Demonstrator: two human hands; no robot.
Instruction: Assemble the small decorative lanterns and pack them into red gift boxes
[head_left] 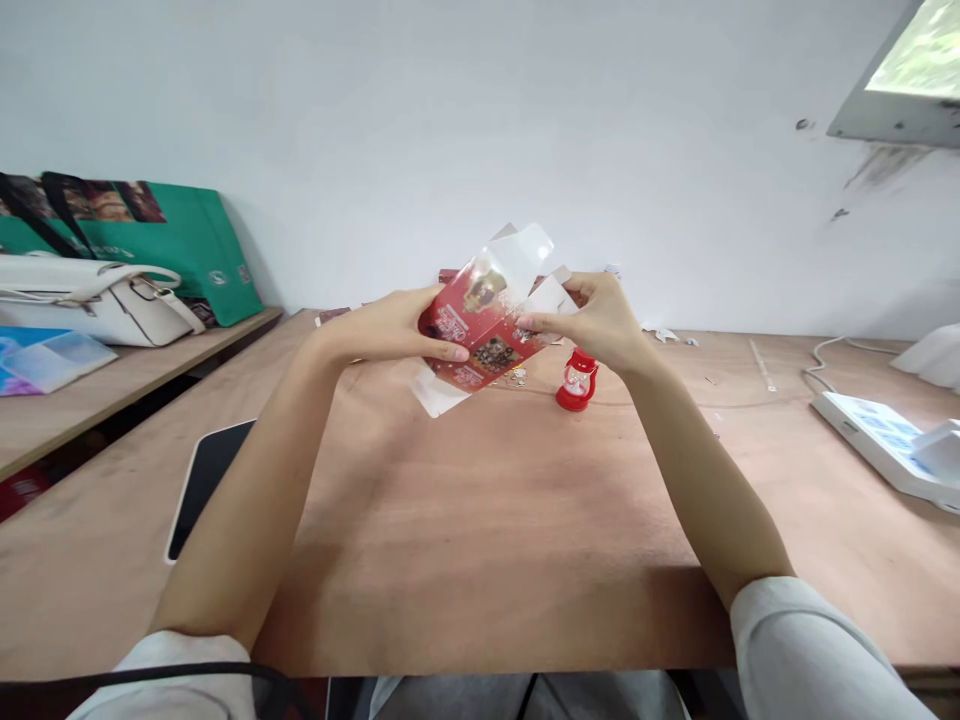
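A red printed cardboard box point(480, 325) is held up above the middle of the table, tilted, with white flaps sticking out at its top and bottom ends. Around its left side my left hand point(405, 325) is closed, the thumb lying across the front. The fingers of my right hand point(589, 315) pinch a white flap at the box's upper right. Just below my right hand, a small red lantern point(577, 380) stands upright on the table. Small bits lie behind the box, partly hidden by it.
On the wooden table point(480, 520), a dark tablet point(210, 480) lies beside my left forearm and a white power strip point(885, 445) sits at the right. A white handbag point(90, 300) and green bag point(187, 240) occupy the left shelf.
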